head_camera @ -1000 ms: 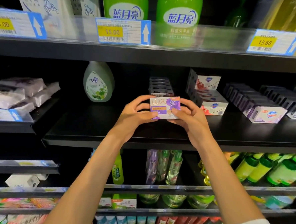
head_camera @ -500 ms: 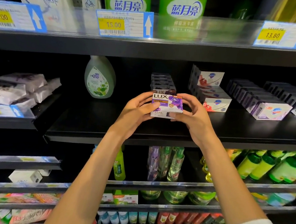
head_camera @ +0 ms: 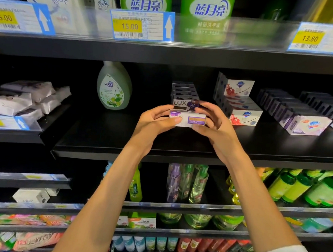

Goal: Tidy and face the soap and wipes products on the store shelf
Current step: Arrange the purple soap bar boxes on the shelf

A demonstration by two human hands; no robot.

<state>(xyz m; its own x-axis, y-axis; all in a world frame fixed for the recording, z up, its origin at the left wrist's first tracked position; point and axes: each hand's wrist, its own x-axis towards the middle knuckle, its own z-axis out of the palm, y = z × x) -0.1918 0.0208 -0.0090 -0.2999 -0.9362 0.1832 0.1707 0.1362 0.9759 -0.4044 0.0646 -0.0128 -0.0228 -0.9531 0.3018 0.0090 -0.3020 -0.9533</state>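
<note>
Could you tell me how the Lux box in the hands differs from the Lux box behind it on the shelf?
The held box is pale, gripped by the left hand and right hand; the shelf box is dark and heads a row. The held box's logo reads upside down; the shelf box's reads upright. Both are Lux soap boxes with purple flower art.

White-and-purple soap box, pale green floral-printed bottle, black shelf.

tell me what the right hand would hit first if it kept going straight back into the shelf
Probably the row of dark Lux boxes right behind the soap box that the right hand holds; depth is hard to judge.
</note>
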